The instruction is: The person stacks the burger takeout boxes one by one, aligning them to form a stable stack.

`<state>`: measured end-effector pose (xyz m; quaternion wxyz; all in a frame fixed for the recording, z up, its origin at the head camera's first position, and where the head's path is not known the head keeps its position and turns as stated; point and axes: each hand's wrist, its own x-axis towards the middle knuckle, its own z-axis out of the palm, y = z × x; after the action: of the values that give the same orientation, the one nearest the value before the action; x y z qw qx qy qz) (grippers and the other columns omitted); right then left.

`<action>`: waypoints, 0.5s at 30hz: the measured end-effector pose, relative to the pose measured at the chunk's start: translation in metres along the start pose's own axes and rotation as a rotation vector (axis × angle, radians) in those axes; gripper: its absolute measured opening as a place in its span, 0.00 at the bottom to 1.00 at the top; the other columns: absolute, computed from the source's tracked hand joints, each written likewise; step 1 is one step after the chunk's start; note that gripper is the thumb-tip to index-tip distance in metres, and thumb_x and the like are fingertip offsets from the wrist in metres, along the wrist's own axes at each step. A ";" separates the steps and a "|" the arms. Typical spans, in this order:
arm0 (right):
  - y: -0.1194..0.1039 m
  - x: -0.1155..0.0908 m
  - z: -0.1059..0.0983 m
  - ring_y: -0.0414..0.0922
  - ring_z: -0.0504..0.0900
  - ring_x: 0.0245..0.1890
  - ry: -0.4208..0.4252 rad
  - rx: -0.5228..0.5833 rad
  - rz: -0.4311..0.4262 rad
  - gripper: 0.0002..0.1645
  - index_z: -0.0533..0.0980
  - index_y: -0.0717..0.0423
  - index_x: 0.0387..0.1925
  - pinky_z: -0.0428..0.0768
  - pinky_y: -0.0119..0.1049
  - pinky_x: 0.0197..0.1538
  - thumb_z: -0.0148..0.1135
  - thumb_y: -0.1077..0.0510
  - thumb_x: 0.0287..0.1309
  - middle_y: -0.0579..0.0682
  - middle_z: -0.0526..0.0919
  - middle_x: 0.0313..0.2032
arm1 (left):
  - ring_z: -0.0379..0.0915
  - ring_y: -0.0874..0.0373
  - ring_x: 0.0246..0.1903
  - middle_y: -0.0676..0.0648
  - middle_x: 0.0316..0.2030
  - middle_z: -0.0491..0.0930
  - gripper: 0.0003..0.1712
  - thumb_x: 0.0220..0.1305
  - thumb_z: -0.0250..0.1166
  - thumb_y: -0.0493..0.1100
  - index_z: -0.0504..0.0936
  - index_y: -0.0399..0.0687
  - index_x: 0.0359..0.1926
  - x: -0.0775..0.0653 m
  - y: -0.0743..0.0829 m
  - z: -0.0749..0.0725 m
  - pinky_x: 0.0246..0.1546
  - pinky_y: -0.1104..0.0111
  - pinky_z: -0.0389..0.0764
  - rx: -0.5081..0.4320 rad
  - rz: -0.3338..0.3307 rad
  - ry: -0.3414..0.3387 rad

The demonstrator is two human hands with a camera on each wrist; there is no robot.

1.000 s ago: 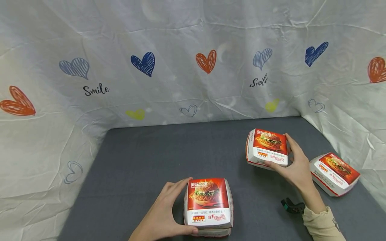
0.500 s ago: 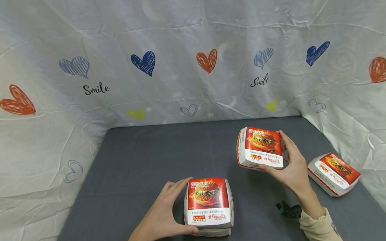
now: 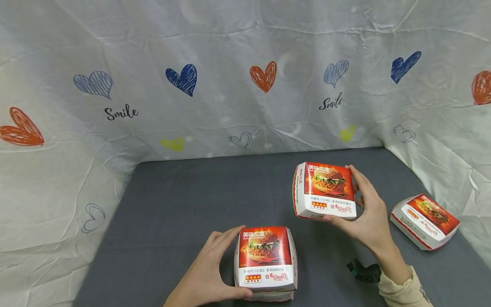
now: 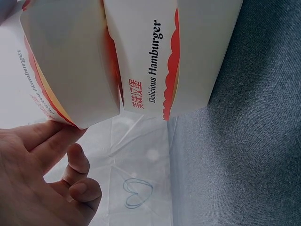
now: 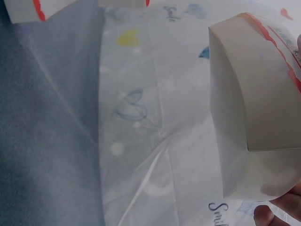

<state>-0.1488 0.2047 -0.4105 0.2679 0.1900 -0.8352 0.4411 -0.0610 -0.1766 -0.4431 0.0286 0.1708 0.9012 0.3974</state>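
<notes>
Two burger boxes are stacked at the front middle of the dark table. My left hand (image 3: 209, 270) pinches the upper burger box (image 3: 264, 256) between thumb and fingers, from its left side. Under it, the lower burger box (image 4: 202, 52) stands on the cloth in the left wrist view. My right hand (image 3: 370, 217) grips another burger box (image 3: 330, 187) by its right side, with the thumb at the near edge. That box is raised off the table, back and right of the stack; its white underside (image 5: 230, 113) shows in the right wrist view.
One more burger box (image 3: 426, 221) sits at the table's right edge. A black wrist device (image 3: 363, 272) is by the right sleeve (image 3: 402, 290). White curtain cloth (image 3: 215, 115) printed with hearts hangs behind and beside the dark tabletop (image 3: 184, 200).
My right hand has carried its burger box leftward, nearer the stack and away from the box at the right edge. My left hand and the stack have stayed put.
</notes>
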 end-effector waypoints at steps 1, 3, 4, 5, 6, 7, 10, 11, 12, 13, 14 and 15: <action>-0.001 0.000 0.000 0.36 0.69 0.44 -0.001 0.002 -0.005 0.73 0.63 0.52 0.82 0.66 0.28 0.35 0.91 0.50 0.32 0.57 0.72 0.73 | 0.64 0.61 0.54 0.62 0.57 0.73 0.70 0.37 0.84 0.76 0.59 0.80 0.81 0.000 0.000 0.000 0.48 0.59 0.81 0.002 0.003 0.000; -0.004 -0.001 0.001 0.36 0.68 0.44 -0.005 0.003 -0.010 0.73 0.62 0.51 0.82 0.66 0.30 0.35 0.91 0.51 0.32 0.57 0.72 0.73 | 0.64 0.61 0.54 0.62 0.56 0.73 0.70 0.37 0.84 0.75 0.58 0.80 0.81 -0.001 -0.001 0.000 0.47 0.60 0.81 0.003 0.008 0.002; -0.005 -0.001 0.001 0.36 0.68 0.44 -0.006 0.001 -0.013 0.73 0.62 0.51 0.82 0.66 0.30 0.35 0.91 0.51 0.31 0.57 0.72 0.73 | 0.64 0.61 0.54 0.62 0.56 0.73 0.70 0.37 0.84 0.75 0.58 0.80 0.81 -0.001 -0.001 0.000 0.47 0.60 0.81 0.005 0.012 0.003; -0.006 -0.001 0.001 0.36 0.68 0.44 -0.006 0.001 -0.014 0.74 0.62 0.51 0.82 0.66 0.31 0.35 0.91 0.51 0.31 0.57 0.72 0.73 | 0.64 0.61 0.54 0.62 0.57 0.73 0.70 0.37 0.84 0.76 0.58 0.80 0.81 -0.001 -0.001 0.000 0.47 0.60 0.81 0.007 0.015 0.005; -0.007 -0.001 0.001 0.36 0.68 0.43 -0.008 0.002 -0.016 0.74 0.62 0.51 0.82 0.65 0.31 0.34 0.91 0.51 0.31 0.57 0.72 0.73 | 0.64 0.61 0.53 0.62 0.57 0.73 0.70 0.37 0.84 0.76 0.58 0.80 0.81 -0.001 -0.001 0.000 0.47 0.60 0.81 0.008 0.019 0.006; -0.008 -0.001 0.001 0.36 0.67 0.43 -0.009 0.002 -0.017 0.74 0.62 0.51 0.82 0.65 0.31 0.35 0.91 0.51 0.31 0.57 0.72 0.73 | 0.64 0.61 0.54 0.62 0.58 0.74 0.70 0.37 0.84 0.76 0.58 0.79 0.81 -0.001 -0.001 0.000 0.47 0.60 0.81 0.012 0.024 0.009; -0.012 -0.001 0.002 0.36 0.68 0.44 -0.013 0.009 -0.023 0.74 0.62 0.53 0.82 0.64 0.30 0.35 0.91 0.49 0.31 0.56 0.72 0.74 | 0.65 0.61 0.54 0.63 0.59 0.74 0.70 0.37 0.84 0.76 0.58 0.79 0.81 0.000 0.000 0.000 0.48 0.60 0.81 0.016 0.030 0.011; -0.013 -0.001 0.002 0.36 0.68 0.45 -0.016 0.014 -0.026 0.74 0.62 0.53 0.82 0.64 0.30 0.35 0.92 0.49 0.31 0.56 0.72 0.74 | 0.65 0.60 0.54 0.63 0.59 0.75 0.70 0.37 0.84 0.76 0.58 0.79 0.81 0.000 0.000 0.000 0.48 0.60 0.81 0.016 0.030 0.011; -0.014 -0.001 0.002 0.36 0.68 0.45 -0.018 0.020 -0.029 0.74 0.62 0.54 0.82 0.64 0.30 0.35 0.92 0.48 0.31 0.55 0.71 0.74 | 0.65 0.60 0.54 0.63 0.60 0.75 0.70 0.37 0.84 0.76 0.58 0.79 0.81 0.001 -0.001 0.000 0.48 0.59 0.81 0.014 0.029 0.009; -0.016 -0.001 0.002 0.36 0.68 0.46 -0.020 0.023 -0.032 0.75 0.62 0.54 0.81 0.64 0.30 0.35 0.92 0.47 0.31 0.55 0.71 0.74 | 0.65 0.59 0.54 0.63 0.60 0.75 0.71 0.37 0.84 0.75 0.58 0.79 0.81 0.001 -0.001 0.000 0.48 0.59 0.81 0.012 0.028 0.007; -0.017 -0.001 0.002 0.36 0.68 0.46 -0.021 0.028 -0.035 0.75 0.62 0.54 0.82 0.63 0.30 0.35 0.92 0.47 0.31 0.55 0.72 0.74 | 0.65 0.59 0.54 0.63 0.59 0.75 0.71 0.37 0.84 0.75 0.58 0.79 0.81 0.001 -0.001 0.000 0.48 0.59 0.81 0.010 0.027 0.006; -0.018 -0.001 0.003 0.36 0.68 0.47 -0.022 0.033 -0.038 0.75 0.62 0.54 0.81 0.63 0.30 0.35 0.92 0.45 0.31 0.55 0.72 0.74 | 0.65 0.59 0.54 0.62 0.59 0.74 0.70 0.37 0.84 0.75 0.58 0.79 0.81 0.001 -0.001 0.000 0.47 0.60 0.81 0.007 0.026 0.007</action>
<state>-0.1384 0.1927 -0.4010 0.2638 0.2150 -0.8269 0.4477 -0.0622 -0.1770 -0.4435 0.0199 0.1812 0.9004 0.3951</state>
